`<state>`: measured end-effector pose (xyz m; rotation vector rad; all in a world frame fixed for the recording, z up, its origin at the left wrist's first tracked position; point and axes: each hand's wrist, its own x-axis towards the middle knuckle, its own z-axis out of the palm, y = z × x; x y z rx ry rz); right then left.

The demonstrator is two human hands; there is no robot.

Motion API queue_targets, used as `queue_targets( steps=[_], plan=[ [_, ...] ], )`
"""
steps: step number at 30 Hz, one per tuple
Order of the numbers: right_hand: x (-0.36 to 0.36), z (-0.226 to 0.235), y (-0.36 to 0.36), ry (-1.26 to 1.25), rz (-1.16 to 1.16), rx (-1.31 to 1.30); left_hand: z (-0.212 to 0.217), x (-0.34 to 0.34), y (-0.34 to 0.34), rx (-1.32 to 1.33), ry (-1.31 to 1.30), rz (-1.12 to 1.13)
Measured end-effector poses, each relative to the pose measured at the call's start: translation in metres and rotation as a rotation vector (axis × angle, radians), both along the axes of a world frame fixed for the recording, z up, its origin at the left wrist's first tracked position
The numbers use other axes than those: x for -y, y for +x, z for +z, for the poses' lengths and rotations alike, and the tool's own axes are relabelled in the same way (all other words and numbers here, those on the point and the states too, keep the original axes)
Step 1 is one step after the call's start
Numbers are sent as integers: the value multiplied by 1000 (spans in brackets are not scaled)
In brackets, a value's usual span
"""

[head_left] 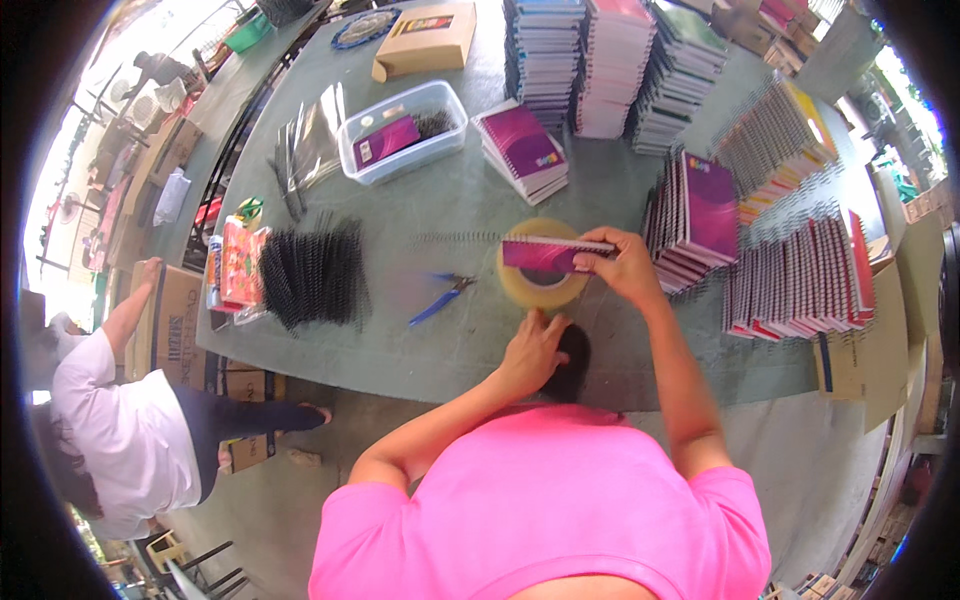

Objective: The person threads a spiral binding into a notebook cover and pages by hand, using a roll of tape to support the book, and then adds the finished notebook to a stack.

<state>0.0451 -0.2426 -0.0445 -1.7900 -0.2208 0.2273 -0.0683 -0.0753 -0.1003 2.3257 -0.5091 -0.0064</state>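
My right hand (622,265) pinches the right end of a purple notebook (540,254), seen nearly edge-on. A dark spiral coil (455,238) stretches leftward from the notebook's upper edge. Below the notebook lies a wide roll of clear yellowish tape (548,298), its middle partly covered. My left hand (535,352) is just below the tape roll with its fingers curled; whether anything is between them is hidden. A dark shape (570,362) hangs beside it. Blue-handled cutting pliers (442,298) rest left of the roll, and a heap of black spiral coils (312,272) lies farther left.
A clear plastic tub (402,130) holds coils and a purple card. Purple notebooks (522,150) lie beside it. Tall notebook stacks (612,70) and spiral-bound rows (800,285) fill the right side. At the left, a person in a white shirt (130,430) touches a carton (180,310).
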Motion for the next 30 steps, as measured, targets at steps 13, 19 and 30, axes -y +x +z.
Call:
queue_targets(
  steps=[13,19,30],
  plan=[
    [-14,-21,0,362,-3,-142,93,-68,67,388,-48,144],
    [-14,-22,-5,357,65,-118,81,-68,65,295,10,102],
    [-12,-27,-5,278,75,1,91,-51,73,405,-101,110]
  ],
)
